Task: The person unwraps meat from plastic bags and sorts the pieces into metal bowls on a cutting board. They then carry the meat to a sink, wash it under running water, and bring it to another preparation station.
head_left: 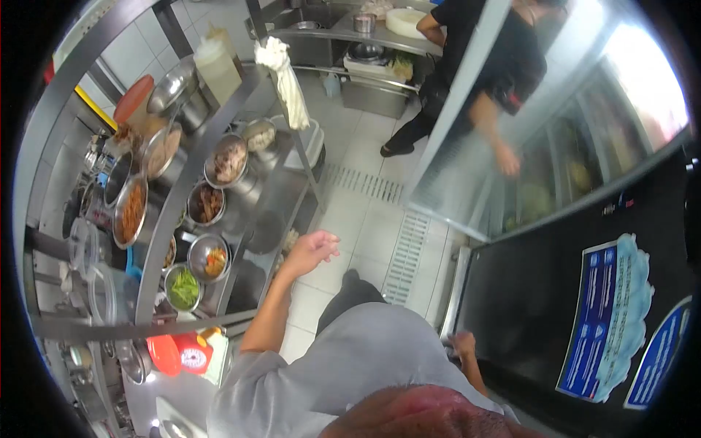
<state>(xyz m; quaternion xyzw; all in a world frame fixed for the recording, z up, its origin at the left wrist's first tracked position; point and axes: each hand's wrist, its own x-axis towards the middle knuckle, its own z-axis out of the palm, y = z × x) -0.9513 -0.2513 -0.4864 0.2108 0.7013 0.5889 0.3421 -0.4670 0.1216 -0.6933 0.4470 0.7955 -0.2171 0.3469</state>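
My left hand (311, 252) is raised over the tiled floor, beside the metal shelf, its fingers curled loosely; whether it holds anything small cannot be made out. Nearest to it on the shelf are a metal bowl of cut orange and red vegetables (215, 263) and a bowl of green vegetables (184, 289). My right hand (461, 342) hangs low at my other side, close to the edge of the black fridge (526, 292); its fingers are small and blurred.
A person in dark clothes (482, 66) stands by the open glass fridge door (460, 160) at upper right. Tiled floor with drain grates (409, 255) runs between shelf and fridge. A white cloth (285, 80) hangs from the shelf post.
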